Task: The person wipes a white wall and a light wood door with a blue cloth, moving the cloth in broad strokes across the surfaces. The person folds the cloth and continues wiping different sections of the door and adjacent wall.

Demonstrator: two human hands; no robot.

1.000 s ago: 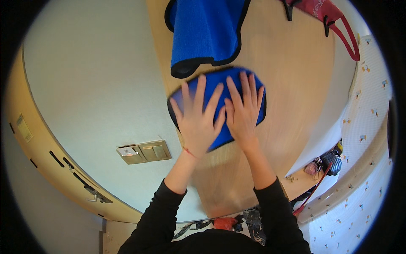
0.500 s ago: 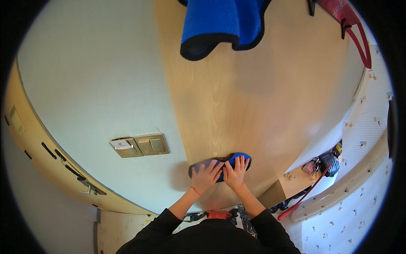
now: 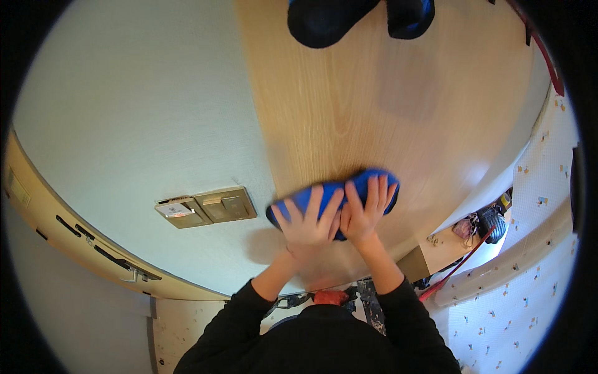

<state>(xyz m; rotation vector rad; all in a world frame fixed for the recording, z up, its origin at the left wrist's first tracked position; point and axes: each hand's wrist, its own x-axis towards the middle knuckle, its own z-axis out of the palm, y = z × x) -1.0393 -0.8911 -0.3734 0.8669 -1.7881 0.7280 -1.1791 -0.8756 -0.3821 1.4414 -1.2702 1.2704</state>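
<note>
Both of my hands lie side by side against a blue cloth piece with a dark edge, which is against a pale wooden panel. My left hand rests on its left part, fingers spread. On the right part lies my right hand, its fingers also stretched out over the cloth. The thumbs come close together in the middle. My palms hide much of the piece, and its edges are slightly blurred. Above, at the top rim, hang two rounded black ends with a little blue, cut off by the picture.
A switch and socket plate is on the pale wall to the left. Farther left is a wooden door with a handle. A red strap hangs at the upper right. Lower right, a small cabinet bears a dark ribbed object.
Both hands and the blue cloth piece have moved up the panel and slightly right. The blue fabric at the top has shifted upward, so its dark ends show now.
</note>
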